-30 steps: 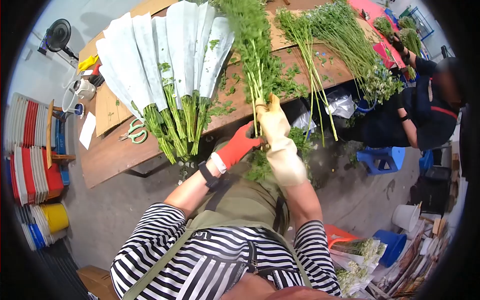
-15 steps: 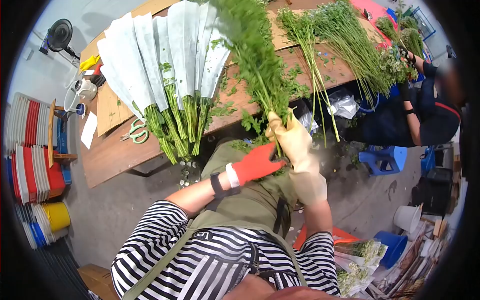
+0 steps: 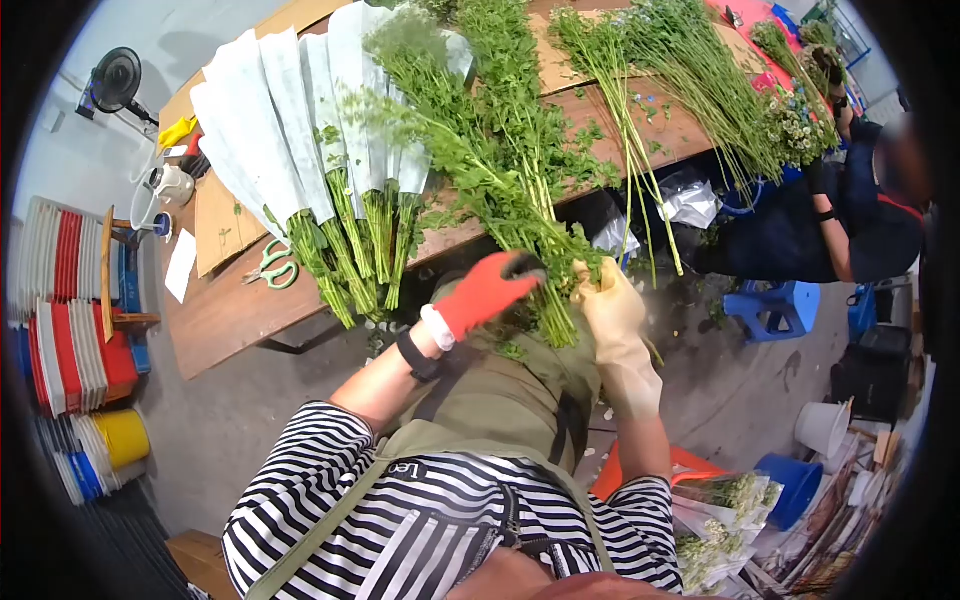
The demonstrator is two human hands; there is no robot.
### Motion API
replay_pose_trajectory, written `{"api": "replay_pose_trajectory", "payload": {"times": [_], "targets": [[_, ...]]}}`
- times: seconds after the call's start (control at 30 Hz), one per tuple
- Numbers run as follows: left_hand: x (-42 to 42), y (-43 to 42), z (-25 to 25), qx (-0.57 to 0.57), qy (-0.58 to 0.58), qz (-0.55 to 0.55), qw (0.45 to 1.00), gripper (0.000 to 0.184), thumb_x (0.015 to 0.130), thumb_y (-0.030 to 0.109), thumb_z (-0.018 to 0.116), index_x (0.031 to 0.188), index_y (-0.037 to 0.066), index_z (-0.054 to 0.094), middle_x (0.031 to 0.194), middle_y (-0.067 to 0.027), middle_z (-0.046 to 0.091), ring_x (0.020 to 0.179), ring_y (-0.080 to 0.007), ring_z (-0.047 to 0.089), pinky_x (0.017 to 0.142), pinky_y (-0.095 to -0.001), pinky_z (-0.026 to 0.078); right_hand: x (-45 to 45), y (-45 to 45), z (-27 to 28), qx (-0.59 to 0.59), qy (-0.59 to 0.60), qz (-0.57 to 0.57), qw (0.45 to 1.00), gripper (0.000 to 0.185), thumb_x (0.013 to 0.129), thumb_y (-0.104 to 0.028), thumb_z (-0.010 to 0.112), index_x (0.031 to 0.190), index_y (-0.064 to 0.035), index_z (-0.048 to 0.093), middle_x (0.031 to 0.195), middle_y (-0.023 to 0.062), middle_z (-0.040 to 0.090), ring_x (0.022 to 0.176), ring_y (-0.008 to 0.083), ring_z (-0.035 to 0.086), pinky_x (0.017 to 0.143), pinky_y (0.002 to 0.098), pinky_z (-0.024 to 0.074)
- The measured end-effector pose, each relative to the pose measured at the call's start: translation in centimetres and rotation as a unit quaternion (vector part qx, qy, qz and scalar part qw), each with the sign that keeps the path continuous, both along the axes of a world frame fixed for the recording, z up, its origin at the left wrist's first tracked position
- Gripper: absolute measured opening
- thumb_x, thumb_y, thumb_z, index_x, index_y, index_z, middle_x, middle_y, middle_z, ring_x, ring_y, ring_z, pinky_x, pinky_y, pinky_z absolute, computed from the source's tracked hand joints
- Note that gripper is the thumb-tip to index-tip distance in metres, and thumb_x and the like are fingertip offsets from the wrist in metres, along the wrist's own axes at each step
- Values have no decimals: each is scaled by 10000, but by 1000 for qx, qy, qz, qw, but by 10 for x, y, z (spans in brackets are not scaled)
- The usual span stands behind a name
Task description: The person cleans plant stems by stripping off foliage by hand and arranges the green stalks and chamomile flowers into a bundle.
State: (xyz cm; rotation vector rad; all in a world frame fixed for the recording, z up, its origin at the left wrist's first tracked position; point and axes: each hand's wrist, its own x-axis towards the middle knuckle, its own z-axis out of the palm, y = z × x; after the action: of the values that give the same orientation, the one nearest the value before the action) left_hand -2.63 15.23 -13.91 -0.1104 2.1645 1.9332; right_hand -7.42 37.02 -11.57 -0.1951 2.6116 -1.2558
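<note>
Leafy green bunch (image 3: 490, 195), slanting down between both hands, with cut ends just right of the red-gloved left hand (image 3: 488, 292) and tops fanned out well beyond it. Left fingers bent over the front of the stems, blocking part of the view, so can't tell if gripping or only touching. Same deal with the cream-gloved right hand (image 3: 613, 300): curled up close against leaves near the lower end, can't tell if clenched on any.

Pretty crowded past the hands, tbh. Another leafy bunch (image 3: 505, 60) straight beyond on the wooden table (image 3: 225, 325), partly behind the first. White-sleeved bunches (image 3: 265, 120) up and left of the left hand, half covered by those tops, stems poking over the near edge. Green-handled scissors (image 3: 264, 268) further left. Long loose stems (image 3: 622, 115) draped over the edge beyond the right hand, crumpled plastic bag (image 3: 690, 203) further right. Blue stool (image 3: 770, 308) off right too, plus a co-worker (image 3: 850, 230) with small-flowered sprigs (image 3: 800, 130). Olive overalls (image 3: 495, 390) right below both hands.
</note>
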Motion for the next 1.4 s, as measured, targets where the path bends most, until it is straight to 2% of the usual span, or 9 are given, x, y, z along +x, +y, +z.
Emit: {"api": "replay_pose_trajectory", "payload": {"times": [0.13,0.27,0.4,0.73,0.87,0.93,1.03,1.17,1.4], "targets": [[-7,-24,46,160,20,153,975,545,870,323,773,1281,9,601,1177,-74,667,1060,-169,620,939,-305,476,26,16,-6,-200,-123,-34,971,308,894,72,531,1150,-62,638,960,19,698,686,111,619,599,244,504],[-6,-37,61,248,-69,194,946,400,932,278,715,1225,13,651,1071,-33,677,947,-138,640,744,-280,528,57,41,-27,116,30,12,993,186,917,-165,638,1088,-121,697,866,46,717,693,172,672,619,331,533],[-6,-16,34,241,-37,129,961,355,1007,364,605,1242,104,662,1096,8,682,969,-120,642,759,-289,543,68,66,-55,19,-159,-21,987,263,950,-247,643,1173,-113,678,887,67,728,729,184,703,697,309,543],[15,23,47,-43,-31,48,997,472,910,256,745,1286,14,594,1226,-79,662,1082,-148,614,981,-311,474,56,20,-6,-272,-203,-42,940,262,971,-41,563,1230,-4,574,838,74,679,701,155,696,594,267,541],[2,-16,49,313,-90,154,933,517,956,205,683,1399,8,506,1325,-91,601,1125,-134,603,989,-318,476,62,22,5,-254,-208,-97,940,220,1000,-175,621,1130,2,636,697,57,660,576,122,635,512,243,476],[-6,-29,43,69,96,115,986,541,944,94,633,1452,26,458,1394,-104,578,1236,-197,575,1078,-351,428,64,31,-3,-272,-223,-75,933,253,1003,-240,640,1079,1,661,640,46,646,520,107,593,477,240,438],[-8,-40,24,-398,462,16,792,550,935,-91,491,1462,56,439,1350,-52,614,1194,-206,595,1096,-344,412,69,36,1,-255,-240,-36,936,245,1004,-239,639,1051,0,666,649,44,652,522,91,570,476,238,412],[-9,-38,34,-279,368,-45,886,556,925,-63,519,1457,84,446,1342,-46,622,1177,-230,603,1126,-393,382,69,40,8,-224,-301,-41,926,289,1014,-264,622,1156,-13,645,796,76,703,644,105,638,562,253,481],[3,-27,28,-353,371,-43,858,575,886,-9,577,1438,119,480,1292,-165,627,1170,-349,604,985,-452,488,42,17,2,-192,89,76,974,528,950,-448,670,1311,-71,598,1087,117,725,938,236,708,827,345,555]]}}
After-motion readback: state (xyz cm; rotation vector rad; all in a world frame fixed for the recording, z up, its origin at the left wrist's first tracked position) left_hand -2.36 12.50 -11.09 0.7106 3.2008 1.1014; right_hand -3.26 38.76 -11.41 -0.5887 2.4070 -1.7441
